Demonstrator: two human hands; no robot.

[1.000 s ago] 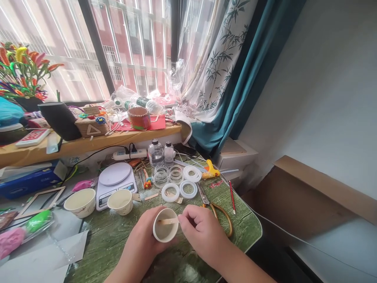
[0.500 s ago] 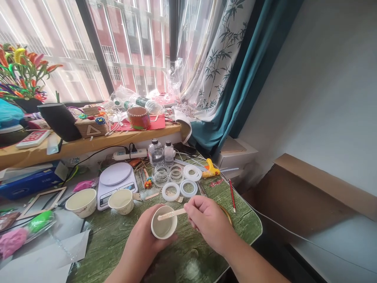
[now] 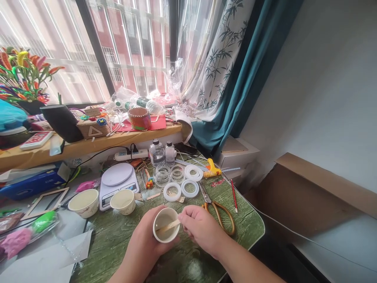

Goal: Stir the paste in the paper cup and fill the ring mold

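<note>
Dropped from its level hold above the rim, the wooden craft stick [image 3: 168,226] now reaches into the white paper cup [image 3: 165,220], its long axis slanting from the right hand [image 3: 200,226] across the cup's mouth toward the inner wall on the near-left side. The right hand is closed in a pinch on the stick's upper end, and its fingers hide that end from view; it is the nearer hand to the stick, while the left hand [image 3: 144,232] is nearer the cup's body, wrapped around it from the left and below with the fingers closed on its wall. The cup is tilted slightly, held just above a green wood-grain mat [image 3: 123,243], with pale contents inside whose depth cannot be told. Straight ahead of the cup lie white silicone rings [image 3: 172,192], and ahead and left of the left hand stands a second paper cup [image 3: 123,201] just in front of a digital kitchen scale [image 3: 118,184]. Just right of the right hand rest gold-handled scissors [image 3: 205,195], with a red pencil [image 3: 234,195] beyond them.
</note>
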